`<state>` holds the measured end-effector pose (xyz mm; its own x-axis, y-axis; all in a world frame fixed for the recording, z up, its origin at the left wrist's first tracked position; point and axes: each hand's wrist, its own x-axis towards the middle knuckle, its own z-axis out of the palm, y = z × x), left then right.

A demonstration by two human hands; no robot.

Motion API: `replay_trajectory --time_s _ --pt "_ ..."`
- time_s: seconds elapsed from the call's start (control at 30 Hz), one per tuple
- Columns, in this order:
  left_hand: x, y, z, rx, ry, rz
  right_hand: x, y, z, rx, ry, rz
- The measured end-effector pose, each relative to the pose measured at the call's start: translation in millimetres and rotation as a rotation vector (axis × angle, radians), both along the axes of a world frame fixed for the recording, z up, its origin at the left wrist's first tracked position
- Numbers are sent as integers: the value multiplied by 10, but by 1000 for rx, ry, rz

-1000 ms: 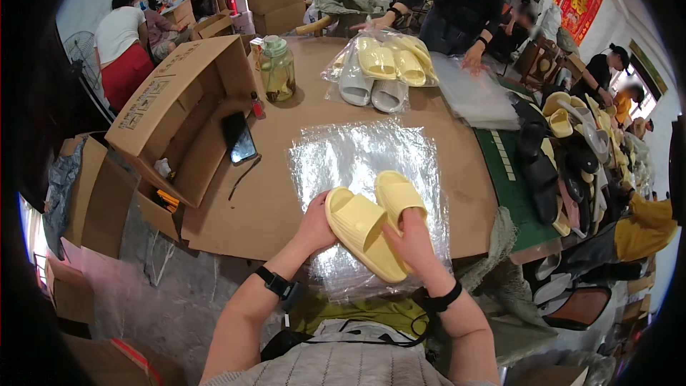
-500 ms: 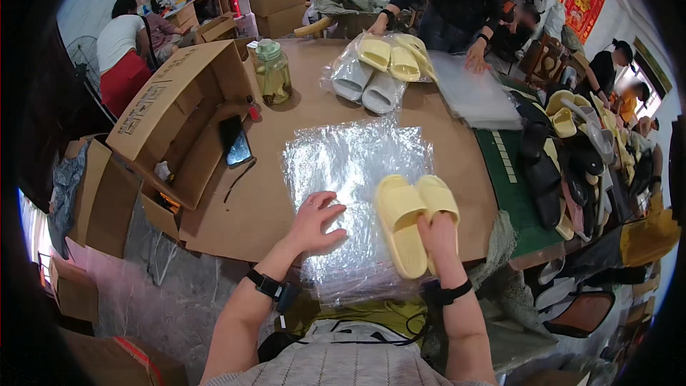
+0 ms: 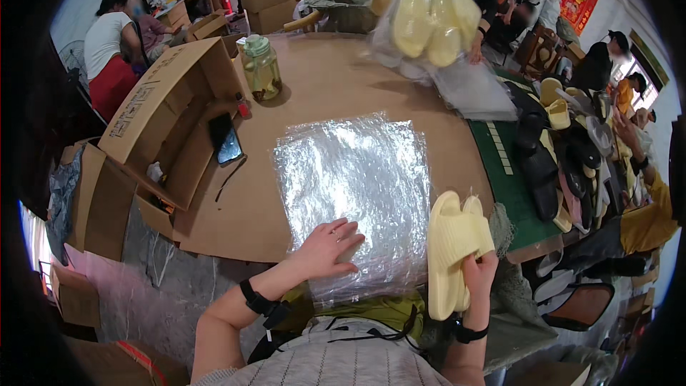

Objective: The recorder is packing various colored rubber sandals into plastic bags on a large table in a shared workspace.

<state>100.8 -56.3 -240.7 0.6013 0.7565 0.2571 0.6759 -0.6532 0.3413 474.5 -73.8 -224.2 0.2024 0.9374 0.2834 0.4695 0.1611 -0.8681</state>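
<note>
Slippers [image 3: 454, 246] in right grip [image 3: 477, 275] past table edge [image 3: 493, 193] (left hand [image 3: 330, 246] flat on plastic bag [image 3: 354, 186])

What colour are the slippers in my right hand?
Pale yellow slippers, held in the right hand; the head view shows them best.

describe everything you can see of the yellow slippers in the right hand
The pair of pale yellow slippers looks like soft moulded foam with ribbed straps. The two are stacked together, upright with a slight tilt, soles facing left, off the right edge of the clear plastic bags. The right hand grips them near the lower end, fingers wrapped around. They hang past the cardboard-covered table edge and do not rest on it.
</note>
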Motion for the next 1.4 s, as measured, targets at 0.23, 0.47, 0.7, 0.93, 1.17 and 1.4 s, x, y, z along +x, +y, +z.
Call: replay_trajectory --time_s 0.23,0.47,0.7,0.93,1.17,1.4 --pt "-21 171 -221 -173 -163 77 -183 -356 190 -34 -7 240" --pt "21 266 -224 -244 -272 186 -397 -455 367 -112 -215 375" --pt "78 354 -240 -304 -344 309 -599 -427 341 -177 -240 509" --pt "162 317 25 -427 -392 371 -816 -362 232 -210 -399 630" --pt "243 99 308 -132 -563 146 -950 -253 191 -215 -487 493" --pt "421 -28 470 -24 -606 -110 -1360 137 13 -167 -452 514"
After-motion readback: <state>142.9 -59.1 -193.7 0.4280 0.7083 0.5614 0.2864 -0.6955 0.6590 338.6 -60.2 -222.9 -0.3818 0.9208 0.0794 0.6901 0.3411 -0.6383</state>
